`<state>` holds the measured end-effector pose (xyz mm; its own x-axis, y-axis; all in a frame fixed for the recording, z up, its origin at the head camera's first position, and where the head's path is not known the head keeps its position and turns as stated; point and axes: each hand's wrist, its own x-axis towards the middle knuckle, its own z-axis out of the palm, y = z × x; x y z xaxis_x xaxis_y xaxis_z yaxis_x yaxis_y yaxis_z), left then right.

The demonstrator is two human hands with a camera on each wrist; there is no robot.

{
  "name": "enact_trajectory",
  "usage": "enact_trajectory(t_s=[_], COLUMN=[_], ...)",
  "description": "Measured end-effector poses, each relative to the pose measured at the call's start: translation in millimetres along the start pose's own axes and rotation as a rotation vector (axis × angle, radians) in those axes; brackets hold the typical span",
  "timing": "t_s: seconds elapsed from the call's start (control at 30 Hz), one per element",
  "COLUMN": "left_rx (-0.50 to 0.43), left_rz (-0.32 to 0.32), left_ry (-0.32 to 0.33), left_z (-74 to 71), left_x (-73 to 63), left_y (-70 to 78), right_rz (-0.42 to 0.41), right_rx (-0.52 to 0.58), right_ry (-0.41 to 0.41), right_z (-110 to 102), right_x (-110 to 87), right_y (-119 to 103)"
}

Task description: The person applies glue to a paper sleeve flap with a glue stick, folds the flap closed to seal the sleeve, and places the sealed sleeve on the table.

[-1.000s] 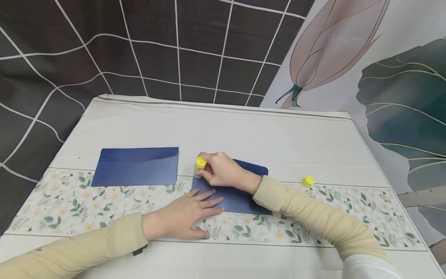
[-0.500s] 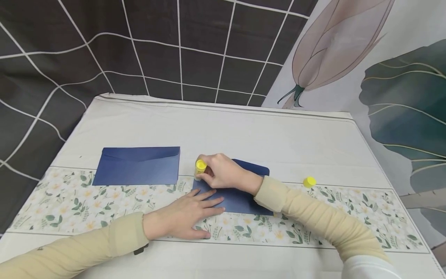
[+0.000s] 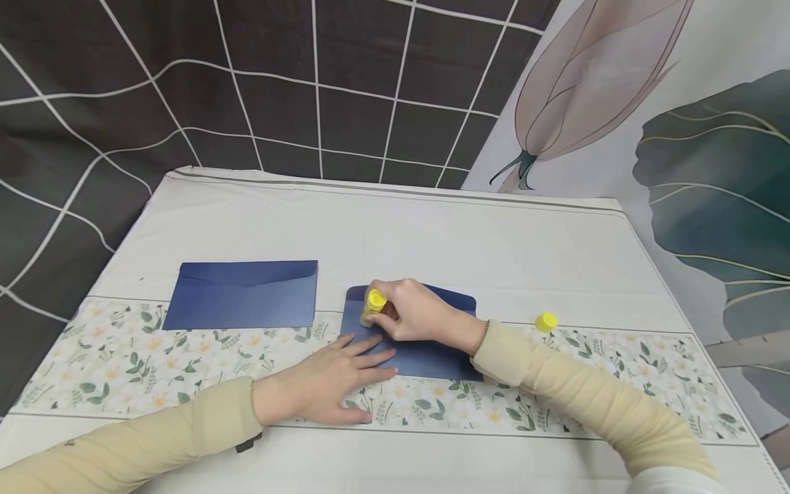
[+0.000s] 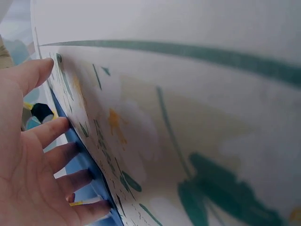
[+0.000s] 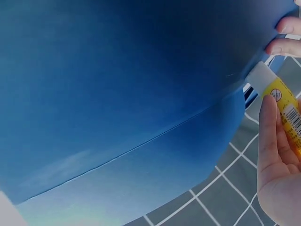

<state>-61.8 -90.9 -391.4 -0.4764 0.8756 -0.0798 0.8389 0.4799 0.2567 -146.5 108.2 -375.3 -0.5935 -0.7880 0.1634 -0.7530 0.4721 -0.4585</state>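
Observation:
A yellow glue stick, its cap off, is held upright in my right hand. In the right wrist view the white end of the glue stick meets a blue envelope just below its flap crease. The envelope lies with its flap unfolded toward the far side. My left hand lies flat with spread fingers, the fingertips on the envelope's near left part and the palm on the floral cloth. Part of the envelope is hidden under the right hand and forearm.
A second blue envelope, flap folded down, lies to the left. The yellow cap stands on the cloth to the right. A white tablecloth with a floral band covers the table, and a dark grid curtain hangs behind it.
The right hand has moved the glue stick rightward from the envelope's left edge along the area below the flap. The left hand has stayed in place.

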Motion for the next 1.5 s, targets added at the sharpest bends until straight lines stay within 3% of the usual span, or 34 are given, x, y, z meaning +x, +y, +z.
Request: enact_trajectory(t_s=[0.23, 1.07, 1.5], left_rx=[-0.017, -0.012, -0.01], left_rz=[0.001, 0.027, 0.024], left_ry=[-0.012, 0.023, 0.012], left_z=[0.5, 1.6, -0.6], left_x=[0.6, -2.1, -2.0], left_y=[0.1, -1.7, -0.9], right_rz=[0.03, 0.302, 0.37], right_rx=[-0.017, -0.001, -0.012], right_ry=[0.022, 0.089, 0.112], right_z=[-6, -43, -52], right_x=[-20.0, -107.4, -134.1], right_y=[8, 32, 37])
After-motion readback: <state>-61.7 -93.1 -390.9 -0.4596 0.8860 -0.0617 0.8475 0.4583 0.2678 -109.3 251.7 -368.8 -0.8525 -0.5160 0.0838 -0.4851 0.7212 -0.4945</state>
